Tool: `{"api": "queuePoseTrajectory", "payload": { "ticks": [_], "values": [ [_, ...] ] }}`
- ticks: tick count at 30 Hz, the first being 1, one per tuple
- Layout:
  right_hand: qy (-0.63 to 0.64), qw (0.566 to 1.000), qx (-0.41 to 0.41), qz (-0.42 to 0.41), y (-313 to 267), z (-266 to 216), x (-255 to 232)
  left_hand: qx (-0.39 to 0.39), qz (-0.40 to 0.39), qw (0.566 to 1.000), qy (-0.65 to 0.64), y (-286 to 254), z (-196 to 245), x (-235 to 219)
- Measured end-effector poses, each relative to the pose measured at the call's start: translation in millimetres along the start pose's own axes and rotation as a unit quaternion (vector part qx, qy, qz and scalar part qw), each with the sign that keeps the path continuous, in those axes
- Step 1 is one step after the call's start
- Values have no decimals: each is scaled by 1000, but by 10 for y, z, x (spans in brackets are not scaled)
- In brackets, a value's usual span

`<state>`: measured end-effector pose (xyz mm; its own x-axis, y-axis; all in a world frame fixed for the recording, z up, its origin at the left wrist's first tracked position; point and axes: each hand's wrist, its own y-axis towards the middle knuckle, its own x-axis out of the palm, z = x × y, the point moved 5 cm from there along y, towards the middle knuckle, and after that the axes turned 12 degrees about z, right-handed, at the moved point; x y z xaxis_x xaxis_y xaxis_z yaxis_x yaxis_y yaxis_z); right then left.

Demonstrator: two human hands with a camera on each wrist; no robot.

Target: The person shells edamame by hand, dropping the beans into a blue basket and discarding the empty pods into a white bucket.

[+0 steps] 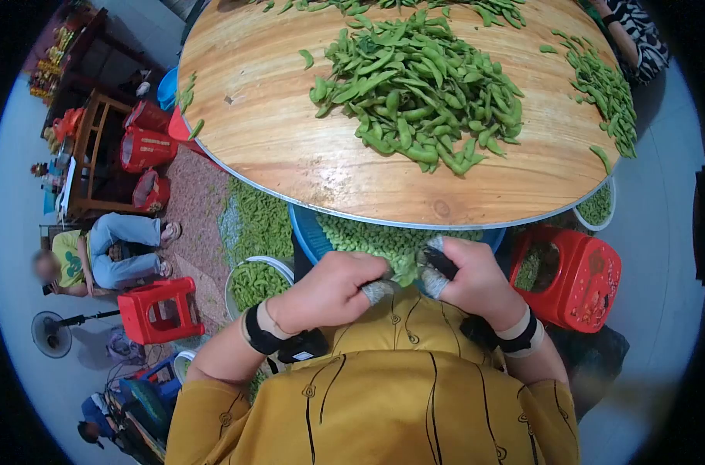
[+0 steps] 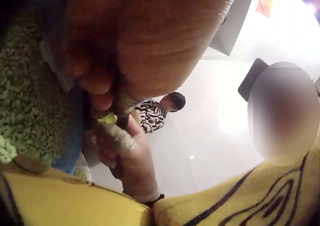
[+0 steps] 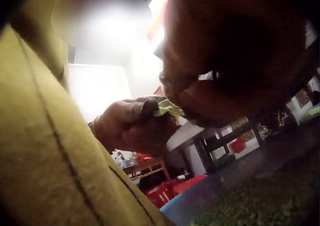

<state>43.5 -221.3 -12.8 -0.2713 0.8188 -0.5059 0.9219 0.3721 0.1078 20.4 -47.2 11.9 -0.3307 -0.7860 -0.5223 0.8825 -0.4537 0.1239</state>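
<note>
My left hand (image 1: 329,287) and right hand (image 1: 480,283) meet in front of the yellow patterned shirt, over a blue basin (image 1: 302,236) of shelled green soybeans (image 1: 368,239). Between the fingertips they pinch a green soybean pod (image 3: 167,107), mostly covered by the fingers. In the left wrist view a bit of the pod (image 2: 107,119) shows pale yellow-green where the two hands come together. Worn grey and dark coverings wrap the thumbs and some fingers. Just beyond the hands, a large heap of unshelled pods (image 1: 422,89) lies on the round wooden table (image 1: 275,147).
The table edge overhangs the basin's far side. A bucket of pods (image 1: 259,288) stands at left, a red stool (image 1: 573,279) at right. Another red stool (image 1: 157,310) stands near a seated person (image 1: 108,252). More pods (image 1: 604,97) lie by someone across the table.
</note>
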Motion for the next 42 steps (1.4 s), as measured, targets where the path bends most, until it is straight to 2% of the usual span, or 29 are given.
{"api": "queuePoseTrajectory", "payload": {
  "ticks": [1,3,5,7,8,9,11,13,15,16,17,18,19,21,23,25,26,27,28,29,31,32,34,35,37,39,41,42],
  "values": [
    [0,1000,0,1,-27,44,-24,-38,-18,999,14,-20,-43,-40],
    [-14,998,-30,47,-67,107,-85,-48,-18,999,14,-35,-66,-76],
    [10,1000,-7,23,-58,47,-82,-48,-28,998,-8,-40,-77,-62],
    [147,988,26,46,-36,-28,-10,-43,-33,998,-31,-17,-52,-32],
    [215,971,100,-20,-47,-16,47,-39,-35,997,-52,-2,-34,-22],
    [212,972,96,-17,-38,-41,4,-33,-34,998,-51,-1,-32,-41],
    [156,983,62,-74,-26,-109,-21,-45,-51,996,-49,-76,-75,-124],
    [103,992,31,-59,-10,-149,-87,-61,-47,995,-57,-208,-79,-305],
    [-13,999,-29,32,34,-194,-230,-159,-48,986,-11,-421,-235,-506],
    [-14,999,-29,32,62,-203,-255,-174,-72,975,121,-613,-419,-581],
    [-32,993,-34,108,115,-215,-356,-186,-95,946,249,-781,-583,-612],
    [-49,981,-39,183,169,-222,-452,-235,-108,892,371,-852,-578,-667],
    [-50,981,-41,182,259,-219,-460,-235,-106,892,371,-913,-577,-663],
    [-168,942,-89,277,450,-254,-536,-241,-101,859,441,-1012,-604,-716],
    [-199,938,-97,265,544,-194,-490,-251,-96,869,415,-789,-427,-647],
    [-255,930,-78,253,598,-182,-479,-146,7,934,325,-563,-256,-591],
    [-256,930,-83,250,599,-206,-493,-119,36,944,306,-460,-188,-553],
    [-108,964,-4,242,584,-149,-534,-120,41,944,304,-368,-169,-509],
    [43,970,78,227,561,-90,-556,-79,73,961,256,-254,-103,-475],
    [40,970,78,227,548,-120,-617,-37,104,972,207,-135,-28,-439],
    [204,950,183,149,507,-93,-627,44,191,972,127,127,167,-375],
    [207,952,178,140,474,-112,-632,46,191,972,126,280,244,-307],
    [212,956,169,114,394,-200,-618,113,252,955,105,490,437,-276],
    [218,959,159,87,357,-241,-595,114,252,955,104,519,427,-299],
    [219,965,127,70,296,-279,-577,65,31,989,130,574,320,-129],
    [264,952,130,86,273,-284,-545,45,-2,994,97,567,258,-95],
    [259,947,165,91,243,-265,-514,-99,0,989,-112,519,129,-89],
    [268,943,175,87,226,-266,-475,-100,-1,989,-111,499,95,-60]
  ]
}}
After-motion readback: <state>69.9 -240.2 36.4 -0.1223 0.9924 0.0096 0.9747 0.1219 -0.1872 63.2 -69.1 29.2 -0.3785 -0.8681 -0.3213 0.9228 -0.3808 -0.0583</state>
